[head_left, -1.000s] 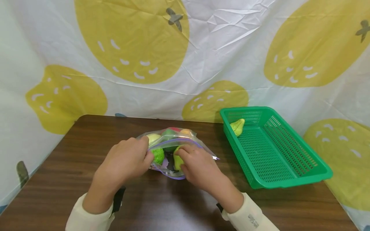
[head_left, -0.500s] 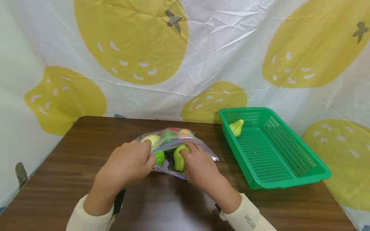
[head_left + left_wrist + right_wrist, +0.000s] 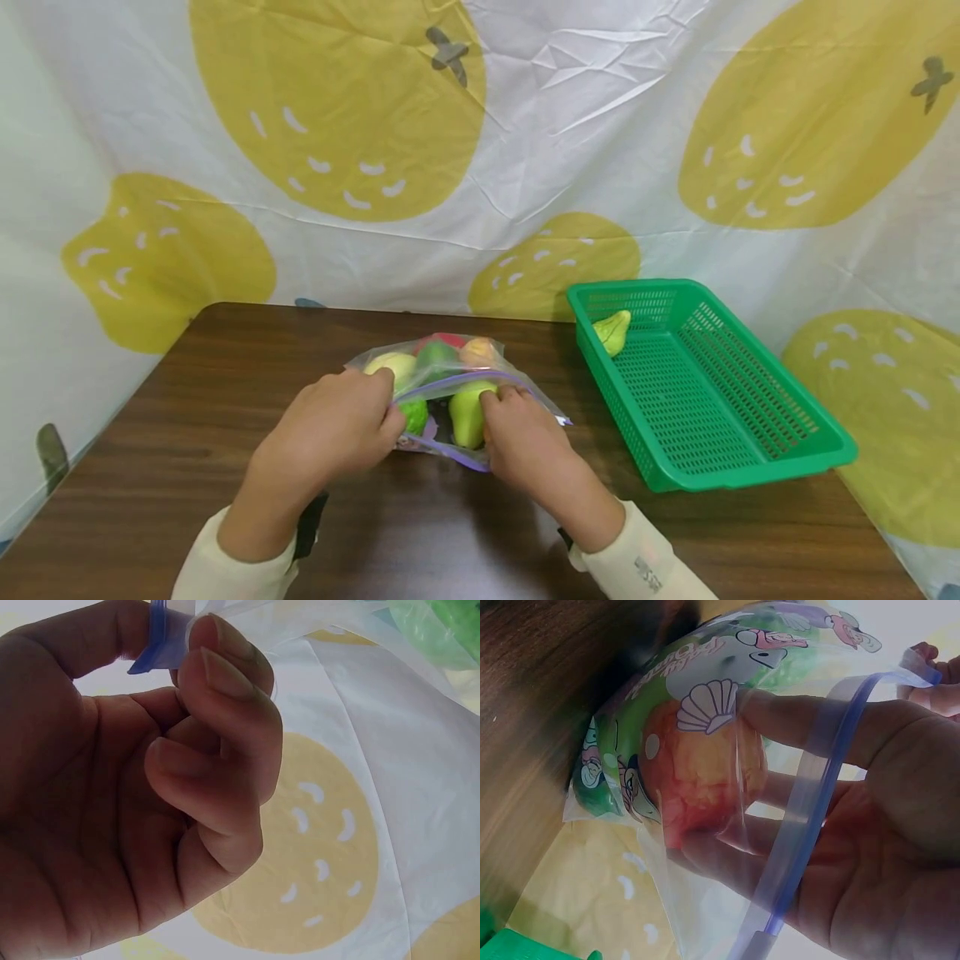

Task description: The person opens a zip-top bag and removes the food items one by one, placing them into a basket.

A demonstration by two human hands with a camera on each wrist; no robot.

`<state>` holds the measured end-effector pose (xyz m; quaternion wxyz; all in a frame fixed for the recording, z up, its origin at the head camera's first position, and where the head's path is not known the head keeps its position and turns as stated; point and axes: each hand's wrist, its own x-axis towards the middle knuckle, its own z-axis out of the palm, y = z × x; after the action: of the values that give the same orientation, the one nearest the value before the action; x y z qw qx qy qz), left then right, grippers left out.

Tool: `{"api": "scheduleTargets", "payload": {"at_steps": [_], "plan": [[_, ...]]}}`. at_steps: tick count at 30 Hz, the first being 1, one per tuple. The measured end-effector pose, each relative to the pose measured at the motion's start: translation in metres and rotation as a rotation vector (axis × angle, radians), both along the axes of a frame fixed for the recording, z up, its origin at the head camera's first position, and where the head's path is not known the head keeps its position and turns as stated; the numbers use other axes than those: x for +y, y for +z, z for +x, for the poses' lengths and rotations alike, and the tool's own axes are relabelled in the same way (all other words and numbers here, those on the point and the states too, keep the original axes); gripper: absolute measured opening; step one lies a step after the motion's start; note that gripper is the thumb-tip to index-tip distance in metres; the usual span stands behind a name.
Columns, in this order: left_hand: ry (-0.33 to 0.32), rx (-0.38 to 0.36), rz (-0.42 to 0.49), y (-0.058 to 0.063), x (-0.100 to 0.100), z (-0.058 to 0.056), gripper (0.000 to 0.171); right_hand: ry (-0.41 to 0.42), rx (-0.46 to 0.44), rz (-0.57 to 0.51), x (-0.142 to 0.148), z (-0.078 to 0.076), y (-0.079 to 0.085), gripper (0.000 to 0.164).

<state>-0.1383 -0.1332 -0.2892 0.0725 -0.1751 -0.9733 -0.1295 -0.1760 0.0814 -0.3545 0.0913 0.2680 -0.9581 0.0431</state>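
A clear zip bag (image 3: 455, 380) with a purple-blue zip strip (image 3: 810, 814) and printed cartoon shells lies on the table, its mouth held apart. My left hand (image 3: 330, 425) pinches the left end of the mouth; the left wrist view shows the strip between thumb and fingertips. Inside the bag, near the opening, sits a yellow-green pear (image 3: 467, 417) beside a bumpy bright-green piece (image 3: 413, 416). My right hand (image 3: 525, 433) reaches in at the pear's right side. In the right wrist view its fairly straight thumb and fingers lie spread around a red-orange fruit (image 3: 701, 769) behind the strip.
Deeper in the bag are a pale round piece (image 3: 393, 365), a green one (image 3: 437, 357), an orange one (image 3: 478, 352) and something red (image 3: 448, 339). A green basket (image 3: 645, 425) on the right holds a yellow-green chayote-like piece (image 3: 612, 333). A lemon-print cloth (image 3: 517, 192) hangs behind.
My right hand has shifted right off the pear's top, so more of the pear shows. The bag's upper layer has settled lower. My left hand keeps its pinch, slightly farther right.
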Motion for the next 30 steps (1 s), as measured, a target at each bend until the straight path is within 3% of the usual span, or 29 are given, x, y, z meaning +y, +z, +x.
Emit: {"api": "scheduleTargets", "payload": {"at_steps": [30], "plan": [[0.001, 0.001, 0.036, 0.000, -0.003, -0.002, 0.022, 0.140, 0.175, -0.044, 0.000, 0.009, 0.011, 0.019]]}}
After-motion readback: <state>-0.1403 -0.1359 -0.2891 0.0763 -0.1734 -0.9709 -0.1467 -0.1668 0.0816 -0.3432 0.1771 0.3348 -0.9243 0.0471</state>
